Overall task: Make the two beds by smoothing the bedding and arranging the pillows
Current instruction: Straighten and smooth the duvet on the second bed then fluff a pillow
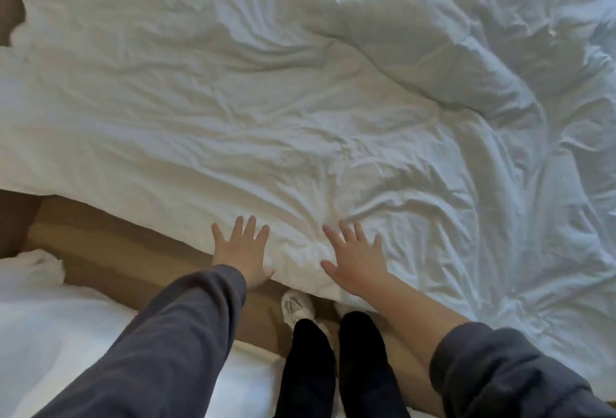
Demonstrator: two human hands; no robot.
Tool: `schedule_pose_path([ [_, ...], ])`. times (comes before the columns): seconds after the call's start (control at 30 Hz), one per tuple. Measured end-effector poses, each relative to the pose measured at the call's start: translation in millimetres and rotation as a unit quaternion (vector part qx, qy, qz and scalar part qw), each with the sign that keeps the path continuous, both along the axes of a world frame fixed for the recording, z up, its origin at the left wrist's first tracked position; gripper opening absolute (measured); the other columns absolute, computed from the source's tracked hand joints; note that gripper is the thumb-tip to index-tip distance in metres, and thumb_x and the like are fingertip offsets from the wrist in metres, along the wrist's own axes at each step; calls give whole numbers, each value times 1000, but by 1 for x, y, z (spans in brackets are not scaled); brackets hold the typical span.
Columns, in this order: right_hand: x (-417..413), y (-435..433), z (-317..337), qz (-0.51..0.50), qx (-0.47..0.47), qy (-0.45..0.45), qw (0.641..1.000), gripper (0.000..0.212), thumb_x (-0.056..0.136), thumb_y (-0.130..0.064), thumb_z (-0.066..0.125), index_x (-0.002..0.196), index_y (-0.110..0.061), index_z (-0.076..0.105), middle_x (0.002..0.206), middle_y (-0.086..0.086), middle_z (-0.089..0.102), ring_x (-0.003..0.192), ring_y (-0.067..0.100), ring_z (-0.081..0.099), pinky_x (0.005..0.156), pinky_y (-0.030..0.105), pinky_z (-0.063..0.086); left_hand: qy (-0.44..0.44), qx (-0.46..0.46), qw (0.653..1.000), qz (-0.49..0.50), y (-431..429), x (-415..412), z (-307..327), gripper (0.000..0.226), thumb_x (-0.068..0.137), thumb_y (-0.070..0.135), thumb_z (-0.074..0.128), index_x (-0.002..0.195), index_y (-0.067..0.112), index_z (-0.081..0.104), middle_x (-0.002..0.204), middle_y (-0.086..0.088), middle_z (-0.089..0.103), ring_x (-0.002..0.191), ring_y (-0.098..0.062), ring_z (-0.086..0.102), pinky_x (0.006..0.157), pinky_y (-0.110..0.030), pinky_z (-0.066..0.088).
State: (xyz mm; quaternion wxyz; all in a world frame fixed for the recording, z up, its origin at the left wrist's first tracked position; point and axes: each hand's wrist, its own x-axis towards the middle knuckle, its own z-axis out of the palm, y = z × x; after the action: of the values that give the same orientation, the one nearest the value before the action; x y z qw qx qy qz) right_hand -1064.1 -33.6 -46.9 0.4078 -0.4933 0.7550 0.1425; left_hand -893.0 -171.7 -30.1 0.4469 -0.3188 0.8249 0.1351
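Flat left hand [241, 251], right hand [356, 259] touch duvet [300, 100] (creased).

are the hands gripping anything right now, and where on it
Nothing is held. The left hand and right hand are flat with fingers spread, at the near edge of the white duvet.

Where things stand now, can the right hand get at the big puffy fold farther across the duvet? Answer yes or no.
Probably yes. The right hand lies flat and open on the duvet, holding nothing, and only rumpled cloth lies between it and the fold; a forward lean may be needed.
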Motion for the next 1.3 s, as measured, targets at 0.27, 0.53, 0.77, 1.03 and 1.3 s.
schedule_pose_path([
  [0.27,53,-142,10,85,-5,-1,996,72,100,-52,35,154,-31,-6,163,5,-7,150,34,-6,116,61,11,2,-44,995,85,-109,81,12,83,91,63,42,155,27,2,163,-3,-4,149,-28,-7,112,-66,5],
  [0.53,183,-324,-27,90,-17,-18,996,70,100,-47,36,155,-31,-5,164,5,-5,150,33,-5,116,61,12,-37,-58,996,49,-290,211,-34,76,95,53,42,155,25,5,163,-6,0,149,-29,-5,111,-67,3],
  [0.77,316,-437,-100,-5,52,-62,997,70,99,-42,41,155,-31,-1,163,0,-2,150,29,0,114,54,25,-81,-16,996,-38,-435,334,-117,84,94,47,51,155,22,-1,162,-9,-7,148,-33,-8,111,-67,3],
  [1.03,378,-466,-208,26,95,5,995,115,80,-66,59,148,-32,-27,155,13,-34,144,42,-22,105,75,8,-29,-40,992,-112,-484,381,-237,102,91,31,59,151,23,-23,158,-13,-26,146,-38,-16,112,-66,5],
  [1.3,379,-463,-230,39,-51,86,994,51,85,0,55,129,-14,33,133,20,48,113,40,53,70,42,48,50,-36,993,-106,-488,373,-251,50,91,0,46,139,11,36,144,-18,39,126,-34,46,86,-38,41],
])
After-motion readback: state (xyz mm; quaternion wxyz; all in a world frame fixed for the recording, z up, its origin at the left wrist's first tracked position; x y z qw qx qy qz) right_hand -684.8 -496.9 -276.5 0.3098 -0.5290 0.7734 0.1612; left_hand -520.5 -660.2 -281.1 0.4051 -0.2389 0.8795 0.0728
